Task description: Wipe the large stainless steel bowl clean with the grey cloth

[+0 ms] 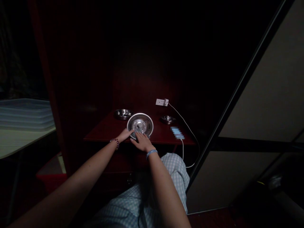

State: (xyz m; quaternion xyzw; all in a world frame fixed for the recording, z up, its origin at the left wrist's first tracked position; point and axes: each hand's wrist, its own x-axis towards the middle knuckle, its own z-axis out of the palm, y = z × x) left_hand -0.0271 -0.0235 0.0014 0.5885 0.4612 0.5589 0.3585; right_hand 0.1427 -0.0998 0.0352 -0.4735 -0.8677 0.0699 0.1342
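Note:
A shiny metal bowl (148, 122) stands tilted towards me near the front edge of the dark red shelf (161, 137). My left hand (124, 135) is closed on its left rim, thumb on the near side. Inside the bowl, at its lower part, lies a greyish crumpled thing (138, 129) that looks like a cloth. The fingers of my right hand (143, 144) reach over the near rim and press on this cloth, with the thumb pointing left. The fingertips of both hands are partly hidden, and the light is dim.
Two smaller metal bowls, one at the back left (123, 114) and one at the right (168, 119), rest on the shelf. A phone (177, 133) is wired by a white cable (186, 120) to a wall socket (160, 102). Clear plastic trays (26, 114) are stacked at left.

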